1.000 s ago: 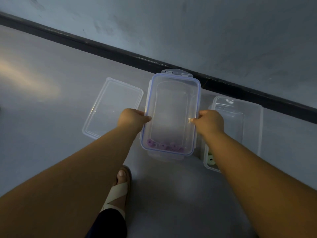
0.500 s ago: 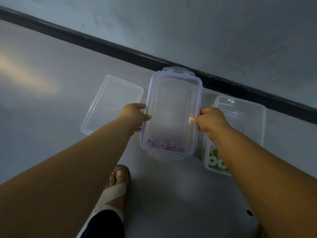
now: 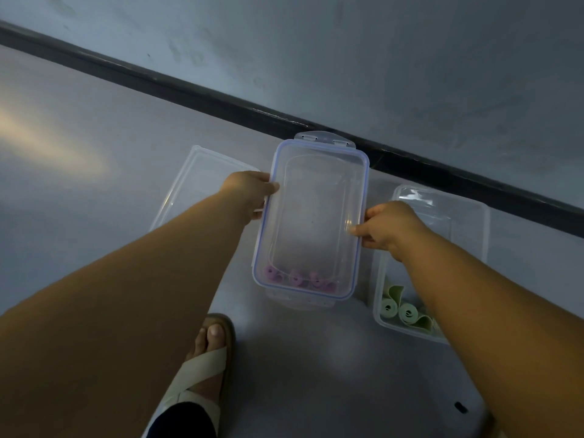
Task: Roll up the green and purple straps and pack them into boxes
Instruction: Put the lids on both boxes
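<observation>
Btwn both hands lies the lidded box (image 3: 311,216) w/ purple straps (image 3: 297,279), long axis pointing away from person; left hand (image 3: 249,191) grips its left long edge, right hand (image 3: 385,226) its right. The green straps (image 3: 406,312) sit in open box (image 3: 467,222) just right of right hand.

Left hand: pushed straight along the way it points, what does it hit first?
The lidded box. The left hand points up-right and its fingers grip that box's left edge, so nothing lies between.
</observation>
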`<state>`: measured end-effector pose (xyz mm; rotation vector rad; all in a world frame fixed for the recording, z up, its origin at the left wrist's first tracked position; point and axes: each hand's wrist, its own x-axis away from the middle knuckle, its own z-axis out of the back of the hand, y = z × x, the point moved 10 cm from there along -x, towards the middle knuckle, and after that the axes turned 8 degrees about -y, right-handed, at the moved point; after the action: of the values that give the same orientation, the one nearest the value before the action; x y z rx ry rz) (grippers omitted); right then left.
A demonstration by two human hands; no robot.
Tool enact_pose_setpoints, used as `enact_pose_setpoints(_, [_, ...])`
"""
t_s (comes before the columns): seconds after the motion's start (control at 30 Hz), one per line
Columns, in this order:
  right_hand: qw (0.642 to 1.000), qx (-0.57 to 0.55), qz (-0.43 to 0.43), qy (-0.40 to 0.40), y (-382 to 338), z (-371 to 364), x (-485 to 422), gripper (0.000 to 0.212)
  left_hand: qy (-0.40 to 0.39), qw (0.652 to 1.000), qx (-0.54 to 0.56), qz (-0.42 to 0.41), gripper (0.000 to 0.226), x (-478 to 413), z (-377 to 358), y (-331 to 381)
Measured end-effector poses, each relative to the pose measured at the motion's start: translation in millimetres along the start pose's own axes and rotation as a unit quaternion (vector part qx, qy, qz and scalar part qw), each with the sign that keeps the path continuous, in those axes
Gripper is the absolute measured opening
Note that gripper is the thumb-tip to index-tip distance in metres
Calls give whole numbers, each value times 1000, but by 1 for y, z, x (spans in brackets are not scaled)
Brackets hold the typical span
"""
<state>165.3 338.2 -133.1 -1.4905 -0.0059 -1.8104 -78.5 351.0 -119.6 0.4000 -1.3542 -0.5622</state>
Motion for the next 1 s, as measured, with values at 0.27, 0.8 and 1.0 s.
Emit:
enact_pose_setpoints(0.27, [999, -32, -24, -8, -1, -1, 7, 21, 19, 999, 20, -18, 37, -3, 5, -5])
enact_pose_setpoints(0.8, [1000, 20, -8, 15, -1, 0, 6, 32, 5, 1000, 4, 14, 27, 11, 9, -45])
enact_pose_setpoints(1.0, [927, 286, 191, 152, -75, 1, 19, 54, 24, 999, -34, 7, 16, 6, 14, -45])
